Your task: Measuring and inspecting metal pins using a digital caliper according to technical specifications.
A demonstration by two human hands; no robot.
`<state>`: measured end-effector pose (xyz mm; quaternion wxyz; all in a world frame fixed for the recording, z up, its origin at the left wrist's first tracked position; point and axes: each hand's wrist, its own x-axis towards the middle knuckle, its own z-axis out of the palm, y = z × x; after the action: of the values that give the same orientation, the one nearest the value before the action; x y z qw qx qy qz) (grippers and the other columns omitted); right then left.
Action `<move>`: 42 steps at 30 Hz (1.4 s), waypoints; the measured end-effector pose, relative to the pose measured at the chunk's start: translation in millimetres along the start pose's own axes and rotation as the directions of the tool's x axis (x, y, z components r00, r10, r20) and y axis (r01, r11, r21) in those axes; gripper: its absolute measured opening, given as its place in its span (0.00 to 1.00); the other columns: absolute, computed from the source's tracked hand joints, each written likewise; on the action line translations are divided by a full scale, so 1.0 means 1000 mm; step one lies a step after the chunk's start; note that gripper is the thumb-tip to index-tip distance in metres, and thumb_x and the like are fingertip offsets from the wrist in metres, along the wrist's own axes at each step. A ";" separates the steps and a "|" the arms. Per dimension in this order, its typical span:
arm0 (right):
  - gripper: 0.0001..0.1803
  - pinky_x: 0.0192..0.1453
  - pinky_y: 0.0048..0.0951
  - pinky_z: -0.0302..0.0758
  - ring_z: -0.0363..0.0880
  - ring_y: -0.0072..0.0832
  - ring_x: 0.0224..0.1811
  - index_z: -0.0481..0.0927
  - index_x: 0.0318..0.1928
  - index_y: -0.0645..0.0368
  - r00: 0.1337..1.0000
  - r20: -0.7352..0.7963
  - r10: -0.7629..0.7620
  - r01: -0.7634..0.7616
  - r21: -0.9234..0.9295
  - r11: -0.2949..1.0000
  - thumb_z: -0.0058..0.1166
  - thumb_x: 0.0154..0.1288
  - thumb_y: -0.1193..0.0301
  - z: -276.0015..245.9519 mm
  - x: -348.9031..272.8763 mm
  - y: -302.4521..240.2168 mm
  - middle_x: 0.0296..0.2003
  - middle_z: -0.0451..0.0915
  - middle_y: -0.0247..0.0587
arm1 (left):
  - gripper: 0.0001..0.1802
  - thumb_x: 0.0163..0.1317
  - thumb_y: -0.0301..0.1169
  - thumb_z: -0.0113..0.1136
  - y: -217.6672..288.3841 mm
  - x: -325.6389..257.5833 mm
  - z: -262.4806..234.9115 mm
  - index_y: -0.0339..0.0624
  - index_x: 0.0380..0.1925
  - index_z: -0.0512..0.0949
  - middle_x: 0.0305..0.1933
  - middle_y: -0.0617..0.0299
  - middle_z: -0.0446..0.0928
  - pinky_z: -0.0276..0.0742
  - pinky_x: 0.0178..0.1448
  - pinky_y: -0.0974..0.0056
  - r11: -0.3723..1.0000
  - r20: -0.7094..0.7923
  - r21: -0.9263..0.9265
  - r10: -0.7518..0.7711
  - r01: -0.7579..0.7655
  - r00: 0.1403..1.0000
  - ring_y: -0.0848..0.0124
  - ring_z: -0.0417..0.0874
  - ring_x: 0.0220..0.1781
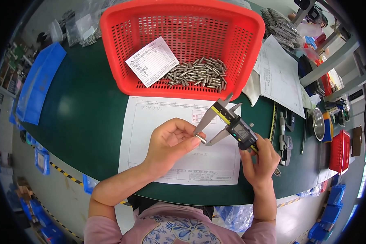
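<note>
Between thumb and fingers, my left hand point(171, 142) pinches a small shiny metal pin point(201, 139). My right hand point(260, 162) is closed around the body of a digital caliper point(239, 129), its display facing up. The caliper's large jaws reach toward the pin and stand apart, with the pin at or between their tips; contact is hard to make out. Under both hands lies a printed drawing sheet point(162, 122). Beyond it stands a red perforated basket point(122, 75) holding a heap of similar metal pins point(199, 74) and a white paper tag point(152, 62).
A blue tray point(40, 83) rests on the green table point(81, 118) at the left. To the right are a micrometer point(285, 142), more paper sheets point(278, 75), a metal bowl point(318, 124) and a smaller red basket point(340, 152). Plastic bags point(83, 28) lie at the back left.
</note>
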<state>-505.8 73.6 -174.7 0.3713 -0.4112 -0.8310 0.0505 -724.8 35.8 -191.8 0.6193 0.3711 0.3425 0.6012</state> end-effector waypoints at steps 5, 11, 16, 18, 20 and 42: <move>0.18 0.15 0.21 0.61 0.65 0.24 0.12 0.74 0.36 0.65 1.000 -0.014 0.008 -0.008 -0.016 1.000 0.61 0.40 0.73 0.000 -0.001 0.000 0.16 0.68 0.36 | 0.09 0.54 0.21 0.56 0.001 -0.002 0.001 0.34 0.34 0.69 0.37 0.56 0.75 0.70 0.46 0.70 1.000 -0.019 -0.014 -0.021 0.021 1.000 0.76 0.74 0.39; 0.18 0.14 0.23 0.60 0.63 0.25 0.11 0.72 0.31 0.63 0.999 -0.016 0.034 -0.035 -0.031 0.999 0.63 0.37 0.71 0.000 -0.002 0.001 0.15 0.67 0.36 | 0.08 0.54 0.20 0.55 0.000 -0.003 0.002 0.34 0.34 0.68 0.38 0.56 0.75 0.70 0.45 0.71 1.000 -0.011 -0.007 -0.002 0.002 1.000 0.77 0.74 0.39; 0.17 0.14 0.23 0.59 0.64 0.25 0.11 0.72 0.28 0.61 0.998 0.004 0.063 -0.063 -0.039 0.997 0.65 0.36 0.70 -0.002 -0.002 0.000 0.14 0.66 0.35 | 0.09 0.53 0.20 0.54 0.002 -0.003 0.001 0.35 0.35 0.68 0.39 0.55 0.74 0.69 0.45 0.70 0.999 -0.003 -0.001 -0.043 0.043 0.999 0.76 0.73 0.39; 0.17 0.14 0.23 0.60 0.64 0.26 0.11 0.72 0.27 0.61 0.996 0.006 0.086 -0.085 -0.056 0.995 0.65 0.36 0.69 -0.002 -0.002 0.000 0.14 0.66 0.35 | 0.10 0.52 0.20 0.55 0.003 -0.002 0.001 0.35 0.35 0.67 0.39 0.55 0.74 0.68 0.46 0.69 0.998 0.003 0.017 -0.056 0.056 0.998 0.75 0.73 0.40; 0.17 0.14 0.24 0.60 0.65 0.26 0.12 0.73 0.27 0.60 0.996 0.000 0.091 -0.091 -0.051 0.995 0.65 0.37 0.68 -0.002 -0.002 0.002 0.14 0.67 0.34 | 0.11 0.52 0.20 0.55 0.003 -0.001 0.002 0.36 0.36 0.67 0.40 0.54 0.73 0.67 0.48 0.69 0.997 0.026 0.029 -0.072 0.071 0.997 0.74 0.73 0.41; 0.15 0.16 0.20 0.62 0.65 0.23 0.14 0.72 0.36 0.64 0.969 -0.174 0.176 -0.186 -0.042 0.982 0.59 0.46 0.75 -0.014 0.003 0.016 0.20 0.71 0.38 | 0.08 0.42 0.21 0.58 0.020 0.123 -0.042 0.39 0.27 0.75 0.31 0.58 0.73 0.68 0.41 0.60 -0.262 0.329 0.936 0.411 -0.236 0.850 0.61 0.73 0.35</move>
<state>-487.1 83.3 -169.4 0.4224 -0.4987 -0.7565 0.0251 -765.7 160.6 -191.8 -0.0841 0.7440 0.5938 0.2946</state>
